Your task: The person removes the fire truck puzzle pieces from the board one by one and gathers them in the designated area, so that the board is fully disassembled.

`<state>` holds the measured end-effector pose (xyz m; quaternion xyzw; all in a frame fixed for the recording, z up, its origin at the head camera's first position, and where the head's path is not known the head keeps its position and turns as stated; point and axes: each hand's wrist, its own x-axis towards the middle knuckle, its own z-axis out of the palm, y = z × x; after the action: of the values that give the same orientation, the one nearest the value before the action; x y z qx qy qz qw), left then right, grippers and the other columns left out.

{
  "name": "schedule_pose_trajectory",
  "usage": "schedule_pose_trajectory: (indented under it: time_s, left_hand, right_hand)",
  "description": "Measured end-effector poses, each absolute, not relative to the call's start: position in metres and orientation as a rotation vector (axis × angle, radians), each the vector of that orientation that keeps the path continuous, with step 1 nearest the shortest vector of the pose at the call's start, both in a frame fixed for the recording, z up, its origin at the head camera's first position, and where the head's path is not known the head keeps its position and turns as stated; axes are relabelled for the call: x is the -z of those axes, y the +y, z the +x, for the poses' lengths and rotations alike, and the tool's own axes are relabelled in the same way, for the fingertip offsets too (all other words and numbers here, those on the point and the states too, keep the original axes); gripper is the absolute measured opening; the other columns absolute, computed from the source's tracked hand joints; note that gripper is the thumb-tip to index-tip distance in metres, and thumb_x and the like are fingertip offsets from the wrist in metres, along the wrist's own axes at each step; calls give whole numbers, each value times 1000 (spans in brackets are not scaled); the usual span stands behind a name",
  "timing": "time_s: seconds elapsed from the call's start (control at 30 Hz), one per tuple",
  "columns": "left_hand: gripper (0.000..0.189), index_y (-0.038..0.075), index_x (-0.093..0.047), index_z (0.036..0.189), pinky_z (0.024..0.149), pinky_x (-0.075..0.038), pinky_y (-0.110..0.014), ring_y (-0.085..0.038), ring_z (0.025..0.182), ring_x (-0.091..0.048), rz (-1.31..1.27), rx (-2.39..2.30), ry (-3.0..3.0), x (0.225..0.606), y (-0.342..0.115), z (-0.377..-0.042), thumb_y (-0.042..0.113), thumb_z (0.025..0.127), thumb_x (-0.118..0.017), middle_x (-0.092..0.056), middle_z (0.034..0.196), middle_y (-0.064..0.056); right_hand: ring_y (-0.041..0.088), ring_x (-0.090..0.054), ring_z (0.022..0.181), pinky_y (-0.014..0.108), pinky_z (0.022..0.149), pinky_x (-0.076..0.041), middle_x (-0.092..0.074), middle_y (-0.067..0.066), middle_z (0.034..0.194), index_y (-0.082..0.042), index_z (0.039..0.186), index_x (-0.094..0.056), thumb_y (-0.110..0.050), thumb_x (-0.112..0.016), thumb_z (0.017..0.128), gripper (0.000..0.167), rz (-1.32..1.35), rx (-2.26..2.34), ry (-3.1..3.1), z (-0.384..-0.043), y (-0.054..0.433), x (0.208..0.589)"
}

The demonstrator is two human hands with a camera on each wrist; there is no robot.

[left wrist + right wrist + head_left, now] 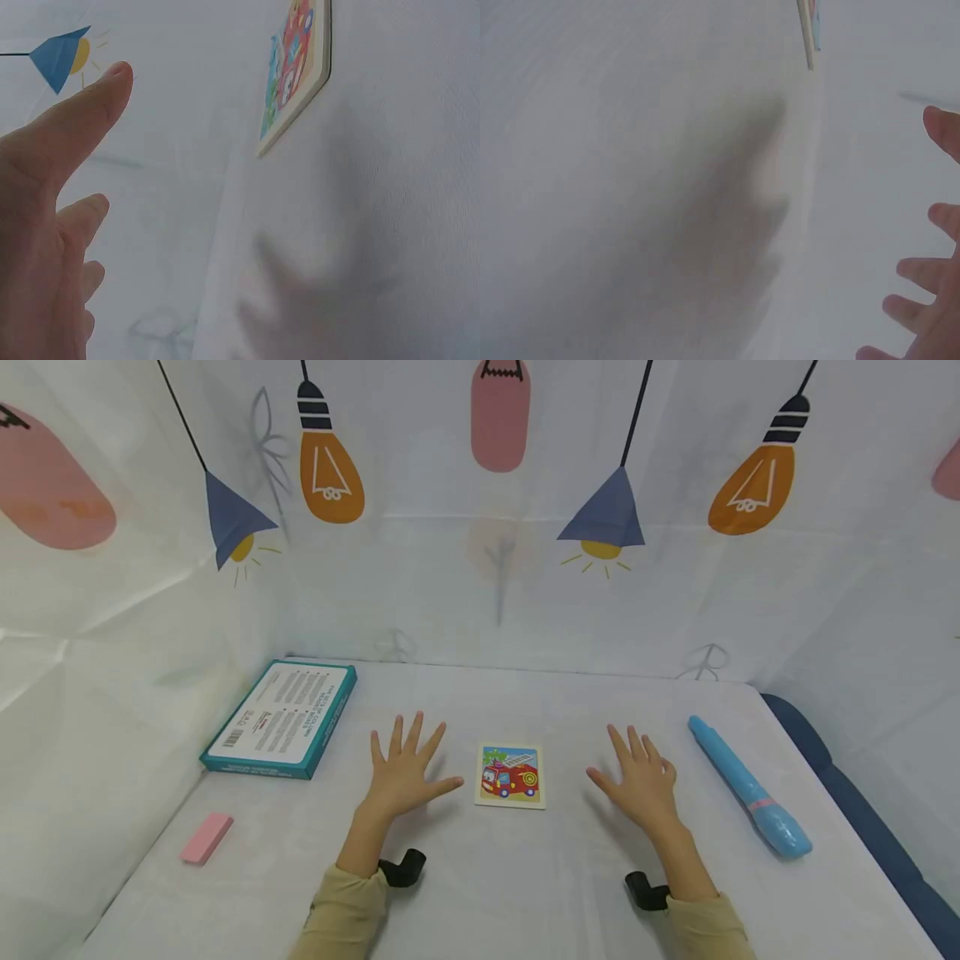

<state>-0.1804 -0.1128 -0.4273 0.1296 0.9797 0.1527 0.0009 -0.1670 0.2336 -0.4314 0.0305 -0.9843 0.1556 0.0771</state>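
Observation:
A small square picture puzzle (510, 776) showing a red fire truck, with a pale frame, lies flat on the white table between my two hands. To its left, my left hand (403, 781) hovers with fingers spread, its thumb pointing toward the puzzle without touching it. My right hand (639, 783) is held above the table on the other side, fingers apart and holding nothing. In the left wrist view the puzzle (295, 71) appears beyond the thumb; the right wrist view catches only its edge (806, 34). Both hands cast shadows on the tabletop.
At the back left lies a teal-edged flat box (281, 718) with a printed white face. A pink block (207, 838) sits near the left edge. On the right rests a long light-blue object (750, 787) with a pink band. Beyond the right edge is a dark blue chair (862, 810).

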Motion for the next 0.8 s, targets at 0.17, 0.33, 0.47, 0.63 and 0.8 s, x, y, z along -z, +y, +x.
schedule_pose_trajectory:
  time_s: [0.17, 0.33, 0.47, 0.63, 0.8]
  left_hand:
    - [87, 25, -24, 148, 103, 10, -63, -39, 140, 4, 455, -574, 3058, 437, -94, -193, 67, 78, -54, -10, 154, -12]
    - [80, 21, -32, 145, 104, 5, -63, -41, 139, -5, 528, -704, 2975, 446, -79, -202, 58, 80, -59, -23, 151, -15]
    - [73, 20, -36, 143, 106, 2, -62, -42, 139, -7, 568, -754, 2891, 454, -72, -207, 52, 81, -60, -27, 149, -15]
    - [67, 22, -45, 138, 107, 1, -60, -42, 138, -8, 604, -805, 2826, 459, -65, -210, 49, 80, -64, -29, 148, -16]
    - [66, 24, -50, 135, 107, 3, -60, -41, 139, -6, 650, -770, 2799, 463, -59, -213, 50, 77, -67, -28, 149, -15]
  right_hand:
    - [49, -21, 130, 69, 94, -17, -26, 26, 146, -10, 145, -27, -44, -60, 85, 77, 111, -615, -2980, -179, 218, 434]
    - [46, -31, 127, 68, 93, -23, -38, 23, 141, -12, 144, -31, -40, -61, 86, 72, 162, -764, -3014, -189, 204, 437]
    - [44, -36, 126, 70, 92, -25, -44, 22, 137, -13, 142, -37, -36, -62, 86, 65, 201, -834, -3057, -197, 194, 441]
    - [43, -37, 125, 68, 94, -25, -48, 19, 135, -14, 135, -47, -30, -63, 85, 55, 264, -936, -3078, -204, 184, 444]
    - [41, -45, 117, 63, 92, -29, -54, 19, 124, -13, 126, -57, -26, -68, 81, 48, 314, -968, -3080, -212, 174, 448]
